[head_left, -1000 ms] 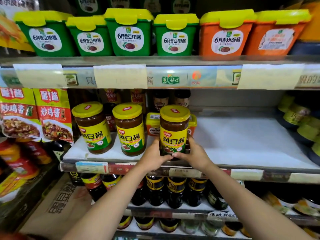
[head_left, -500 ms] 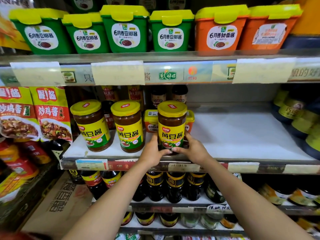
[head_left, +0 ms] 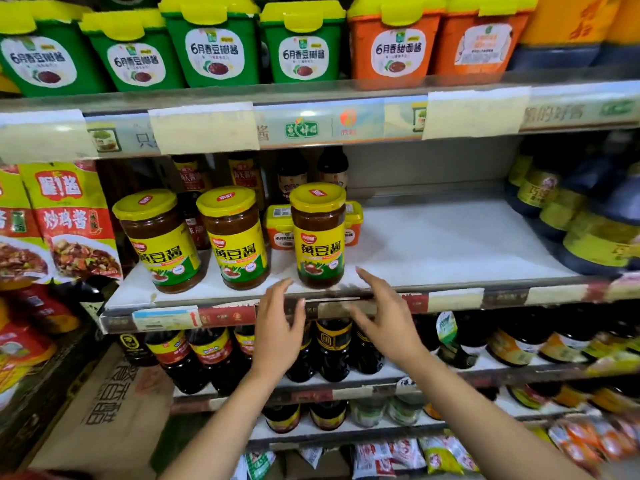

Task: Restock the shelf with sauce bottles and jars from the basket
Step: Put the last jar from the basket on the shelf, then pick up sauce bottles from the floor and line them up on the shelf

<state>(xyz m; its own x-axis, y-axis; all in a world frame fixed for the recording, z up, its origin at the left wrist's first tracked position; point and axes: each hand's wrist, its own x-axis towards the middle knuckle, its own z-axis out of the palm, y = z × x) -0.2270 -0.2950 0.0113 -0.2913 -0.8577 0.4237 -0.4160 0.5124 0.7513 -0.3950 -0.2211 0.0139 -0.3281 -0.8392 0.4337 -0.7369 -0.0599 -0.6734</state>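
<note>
Three yellow-lidded jars of brown sauce stand in a row at the front of the white middle shelf (head_left: 450, 244). The rightmost jar (head_left: 319, 237) stands upright on its own, with the middle jar (head_left: 235, 237) and the left jar (head_left: 161, 240) beside it. My left hand (head_left: 278, 327) and my right hand (head_left: 384, 320) hover just below and in front of the rightmost jar, fingers spread, holding nothing and apart from it. The basket is not in view.
Small orange tubs (head_left: 280, 227) and dark bottles sit behind the jars. Green and orange tubs (head_left: 214, 46) line the top shelf. Large dark bottles (head_left: 595, 230) stand at the shelf's right end. Sauce pouches (head_left: 74, 220) hang left. Dark bottles (head_left: 334, 351) fill the shelf below.
Both hands have let go of the rightmost jar and pulled back down toward me; the jar now stands on the shelf by itself.
</note>
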